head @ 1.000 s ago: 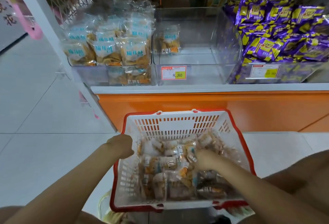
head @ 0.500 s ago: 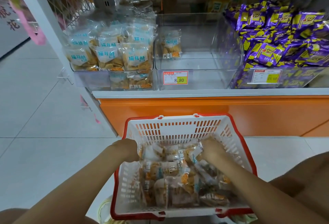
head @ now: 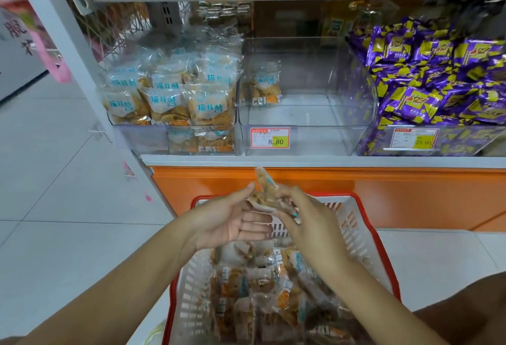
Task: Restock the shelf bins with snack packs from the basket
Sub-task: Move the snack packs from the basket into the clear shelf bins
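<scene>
The right hand (head: 309, 216) pinches a small clear crinkly snack pack (head: 264, 191) of golden crisps, and the left hand (head: 232, 218), palm up and fingers spread, touches its edge. Both hover above the far rim of the white slotted plastic basket with red trim (head: 364, 238) (more packs heaped inside). Beyond the basket, the clear middle shelf bin (head: 304, 114) holds one pack.

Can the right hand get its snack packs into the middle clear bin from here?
Probably yes: the right hand holds the snack packs just below the middle bin, whose top is open and nearly empty.
</scene>
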Tool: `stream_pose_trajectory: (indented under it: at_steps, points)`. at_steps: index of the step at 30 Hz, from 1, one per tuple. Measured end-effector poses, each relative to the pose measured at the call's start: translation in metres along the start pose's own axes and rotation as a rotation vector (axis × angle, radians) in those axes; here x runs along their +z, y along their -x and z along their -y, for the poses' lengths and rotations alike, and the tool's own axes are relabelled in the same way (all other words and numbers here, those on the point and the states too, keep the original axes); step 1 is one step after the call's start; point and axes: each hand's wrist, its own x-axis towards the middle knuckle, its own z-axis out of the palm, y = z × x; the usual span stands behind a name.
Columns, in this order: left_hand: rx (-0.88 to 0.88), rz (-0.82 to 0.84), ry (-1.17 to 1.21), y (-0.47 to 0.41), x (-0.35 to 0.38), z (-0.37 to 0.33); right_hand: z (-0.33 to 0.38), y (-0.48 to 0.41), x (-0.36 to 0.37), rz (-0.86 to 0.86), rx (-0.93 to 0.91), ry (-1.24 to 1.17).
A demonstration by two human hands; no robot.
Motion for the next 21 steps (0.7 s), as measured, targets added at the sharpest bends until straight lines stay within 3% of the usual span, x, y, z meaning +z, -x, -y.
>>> stream_pose_trajectory:
  at_steps: [4, 7, 10, 15, 18, 21]
  points:
    - [0.131, 0.148, 0.088, 0.015, 0.003, -0.016, 0.008, -0.012, -0.011, 0.032, 0.014, -0.266]
    - [0.226, 0.151, 0.112, 0.022, 0.01, -0.022, 0.022, -0.015, -0.025, 0.133, 0.059, -0.494]
    - [0.312, 0.133, 0.1, 0.021, 0.015, -0.023, 0.028, -0.018, -0.031, 0.1, 0.069, -0.674]
    - [0.377, -0.039, -0.127, 0.011, 0.019, -0.013, 0.024, -0.033, -0.037, -0.157, 0.497, -0.911]
    - [0.457, -0.136, -0.355, 0.008, 0.026, -0.009, 0.012, -0.037, -0.037, -0.083, 0.719, -0.915]
    - [0.505, -0.062, -0.467, 0.006, 0.031, -0.009, 0.006, -0.038, -0.04, 0.089, 0.785, -1.123]
